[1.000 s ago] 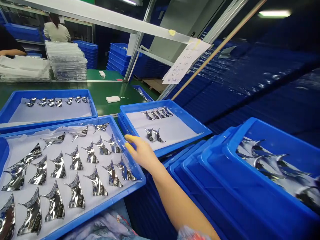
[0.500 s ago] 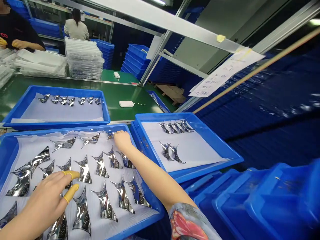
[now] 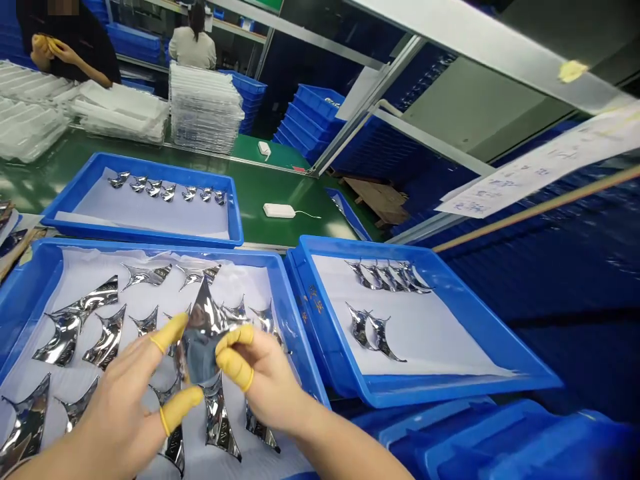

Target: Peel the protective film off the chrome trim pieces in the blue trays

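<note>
Pinched between the yellow-covered thumb and finger of my right hand [image 3: 265,377] is a shiny chrome trim piece [image 3: 203,350], raised above the near tray with its point upward. My left hand [image 3: 127,393] is at the piece's left side, thumb and forefinger spread apart. Its forefinger tip meets or nearly meets the piece's edge; contact is unclear. Yellow finger covers show on this hand too. Below both hands, the near blue tray [image 3: 295,333] has a white liner and several similar chrome pieces [image 3: 223,420] in rows, some partly hidden by my hands.
On the right, another blue tray [image 3: 500,333] holds several curved chrome pieces. Smaller ones lie in the far-left tray [image 3: 235,217]. A white device [image 3: 279,211] rests on the green bench. Clear plastic trays [image 3: 205,110] are stacked behind. Two people [image 3: 75,47] stand beyond.
My right hand has come back from the near tray's far right corner and now holds a chrome piece before me. My left hand has moved right, towards it. The view has shifted.
</note>
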Demonstrator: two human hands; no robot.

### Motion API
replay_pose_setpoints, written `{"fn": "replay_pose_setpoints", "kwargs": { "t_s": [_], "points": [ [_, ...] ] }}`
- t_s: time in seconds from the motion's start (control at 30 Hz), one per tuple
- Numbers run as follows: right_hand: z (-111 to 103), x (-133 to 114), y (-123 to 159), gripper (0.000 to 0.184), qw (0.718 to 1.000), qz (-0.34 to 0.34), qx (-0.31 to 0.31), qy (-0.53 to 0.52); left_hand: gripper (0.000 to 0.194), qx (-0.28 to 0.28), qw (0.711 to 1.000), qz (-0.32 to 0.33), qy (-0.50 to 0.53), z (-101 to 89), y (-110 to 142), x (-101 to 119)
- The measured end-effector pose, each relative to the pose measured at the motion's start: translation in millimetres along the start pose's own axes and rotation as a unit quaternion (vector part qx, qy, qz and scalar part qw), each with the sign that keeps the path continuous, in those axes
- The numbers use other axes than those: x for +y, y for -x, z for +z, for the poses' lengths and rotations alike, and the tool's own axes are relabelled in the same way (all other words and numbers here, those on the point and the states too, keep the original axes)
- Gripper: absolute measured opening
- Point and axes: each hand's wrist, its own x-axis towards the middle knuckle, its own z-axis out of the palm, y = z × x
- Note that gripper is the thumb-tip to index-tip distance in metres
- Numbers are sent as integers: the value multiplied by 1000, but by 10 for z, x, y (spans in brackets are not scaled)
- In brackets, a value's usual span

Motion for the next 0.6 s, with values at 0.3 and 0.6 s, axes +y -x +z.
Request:
{"fn": "replay_pose_setpoints", "kwargs": {
  "t_s": [0.3, 0.6],
  "points": [
    [49, -169, 141, 9, 994, -61, -78, 35, 28, -73, 990, 49, 113, -60, -32, 117],
    [77, -123, 135, 10, 952, -285, -36, 102, 22, -136, 967, 48, 210, -37, -51, 114]
  ]
}}
